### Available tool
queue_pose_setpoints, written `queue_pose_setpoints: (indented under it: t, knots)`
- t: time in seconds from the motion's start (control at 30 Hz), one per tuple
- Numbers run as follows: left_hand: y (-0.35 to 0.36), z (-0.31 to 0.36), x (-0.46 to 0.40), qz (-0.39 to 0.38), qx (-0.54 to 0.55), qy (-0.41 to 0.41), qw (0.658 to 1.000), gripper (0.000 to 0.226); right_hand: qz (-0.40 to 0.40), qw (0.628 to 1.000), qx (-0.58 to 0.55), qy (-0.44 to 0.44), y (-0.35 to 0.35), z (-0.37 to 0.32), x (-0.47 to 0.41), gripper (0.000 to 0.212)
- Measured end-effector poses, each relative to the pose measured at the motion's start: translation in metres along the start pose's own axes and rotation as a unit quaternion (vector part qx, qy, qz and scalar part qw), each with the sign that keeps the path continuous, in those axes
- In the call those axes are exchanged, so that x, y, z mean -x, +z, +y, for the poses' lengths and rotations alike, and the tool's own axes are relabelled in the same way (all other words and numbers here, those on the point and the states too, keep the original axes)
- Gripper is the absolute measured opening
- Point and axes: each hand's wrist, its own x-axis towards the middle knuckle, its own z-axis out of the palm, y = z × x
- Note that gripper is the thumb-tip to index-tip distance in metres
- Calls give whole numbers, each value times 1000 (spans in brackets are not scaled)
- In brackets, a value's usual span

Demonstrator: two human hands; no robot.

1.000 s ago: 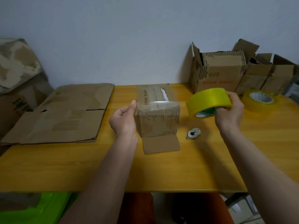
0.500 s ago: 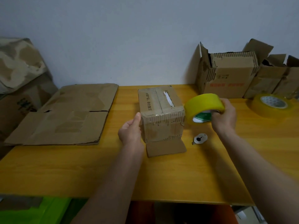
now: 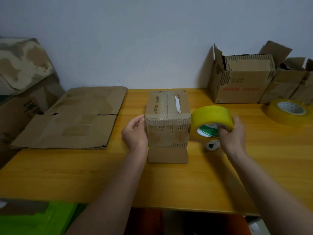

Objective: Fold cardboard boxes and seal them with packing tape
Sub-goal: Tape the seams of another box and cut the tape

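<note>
A small worn cardboard box stands in the middle of the wooden table, its top taped along the seam and one flap lying flat toward me. My left hand touches the box's left side near the front corner, fingers loosely curved. My right hand grips a yellow roll of packing tape, thumb inside its core, holding it right against the box's right side.
A flattened cardboard sheet lies on the left. Folded open boxes stand at the back right, with a second tape roll before them. A small white cutter lies under the held roll. More cardboard leans at far left.
My right hand has brought the yellow tape roll down and left until it sits beside the box's right side. My left hand has slid lower along the box's left side.
</note>
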Motion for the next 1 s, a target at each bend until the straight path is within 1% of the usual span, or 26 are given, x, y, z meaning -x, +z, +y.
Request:
queue_pose_setpoints:
  t: [0.07,0.13,0.2,0.27,0.3,0.33,0.37,0.4,0.43,0.47,0.5,0.57,0.6,0.63,0.67,0.73,0.77,0.8,0.83,0.87,0.9,0.93,0.97,1.0]
  knots:
    - [-6,-7,2,-30,-72,75,994,29,-2,1000,-2,1,3,2,8,28]
    - [-8,-9,6,-78,-145,116,979,40,0,1000,-8,-4,4,3,16,27]
    - [-9,-4,-1,-143,-188,94,967,43,-5,1000,-21,-5,4,1,23,26]
    - [-12,8,-13,-211,-217,29,953,35,-25,999,-39,2,2,2,29,26]
    - [-13,15,-19,-225,-231,9,947,30,-38,998,-42,0,3,2,33,27]
    - [-13,22,-23,-219,-265,18,939,27,-51,998,-40,-5,4,2,36,29]
    - [-12,28,-24,-184,-319,65,927,29,-66,997,-36,-12,6,3,39,32]
    - [-11,33,-20,-139,-366,132,911,35,-79,996,-32,-18,8,3,42,34]
    - [-7,37,-15,-112,-383,205,894,38,-89,995,-30,-23,11,4,45,37]
    - [-2,42,-7,-121,-379,254,881,34,-98,994,-33,-29,14,3,48,40]
    - [3,45,0,-157,-381,266,871,33,-109,993,-32,-34,15,3,51,41]
    - [14,40,6,-222,-414,271,840,44,-142,988,-30,-53,14,-1,57,41]
    - [18,35,3,-246,-432,268,825,46,-169,983,-34,-64,12,-2,59,42]
    - [20,31,-2,-265,-435,259,821,48,-205,975,-46,-68,10,-3,60,44]
    - [22,30,-7,-285,-423,246,824,50,-248,965,-51,-67,6,-4,61,48]
    - [25,27,-18,-335,-368,244,832,49,-349,933,-37,-75,-4,-4,58,59]
    - [27,28,-24,-367,-348,254,824,48,-400,913,-33,-76,-9,-7,57,60]
    - [29,30,-30,-405,-341,267,805,46,-448,891,-43,-64,-14,-11,57,56]
    - [31,32,-35,-445,-344,276,780,46,-485,871,-66,-49,-16,-13,56,49]
    - [32,34,-39,-477,-354,281,753,45,-505,857,-94,-41,-16,-15,57,42]
    - [34,37,-42,-497,-369,283,732,46,-500,857,-113,-49,-13,-15,57,39]
    - [36,39,-46,-509,-385,285,715,46,-478,867,-129,-56,-9,-16,57,40]
    - [37,40,-50,-515,-395,287,704,46,-453,879,-136,-63,-3,-16,58,46]
    - [38,40,-53,-521,-396,287,699,46,-438,887,-132,-65,2,-17,59,58]
